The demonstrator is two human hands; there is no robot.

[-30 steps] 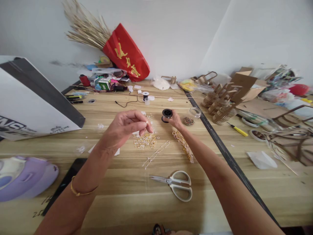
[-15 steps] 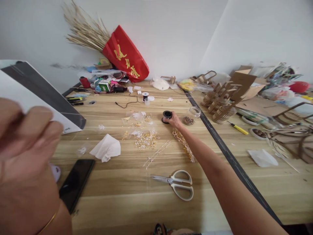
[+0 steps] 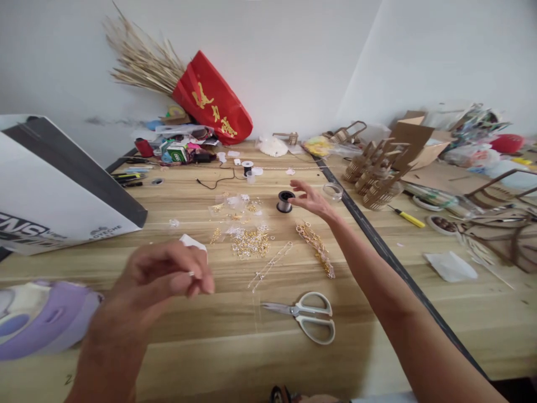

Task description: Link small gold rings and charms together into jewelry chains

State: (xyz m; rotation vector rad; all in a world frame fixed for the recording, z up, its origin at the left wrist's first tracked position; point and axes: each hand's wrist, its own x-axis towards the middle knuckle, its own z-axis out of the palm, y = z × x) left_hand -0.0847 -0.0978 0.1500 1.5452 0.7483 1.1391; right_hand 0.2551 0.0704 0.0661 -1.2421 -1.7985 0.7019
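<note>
My left hand [image 3: 168, 274] is raised over the left side of the table, thumb and fingers pinched together. A tiny pale bit shows at the fingertips, too small to name. My right hand [image 3: 310, 198] has its fingers spread just beside a black-rimmed spool of thread [image 3: 284, 202] standing upright. Below that hand lies a bundle of gold and pale chains [image 3: 316, 249]. A thin chain with small charms [image 3: 272, 266] is laid out left of the bundle. Scissors with white handles [image 3: 304, 314] rest nearer to me. A white tissue [image 3: 193, 242] is partly hidden behind my left hand.
Small gold and silver findings [image 3: 250, 243] lie heaped mid-table. A white box [image 3: 62, 190] and a purple object [image 3: 54, 319] stand at left. A clear round dish [image 3: 333, 192], small wooden baskets [image 3: 373, 182] and a yellow-handled tool [image 3: 409, 218] are at right. A red bag [image 3: 213, 101] leans at the back.
My left hand has come down and inward from close to the camera, uncovering the box and purple object. My right hand has let go of the spool and opened beside it.
</note>
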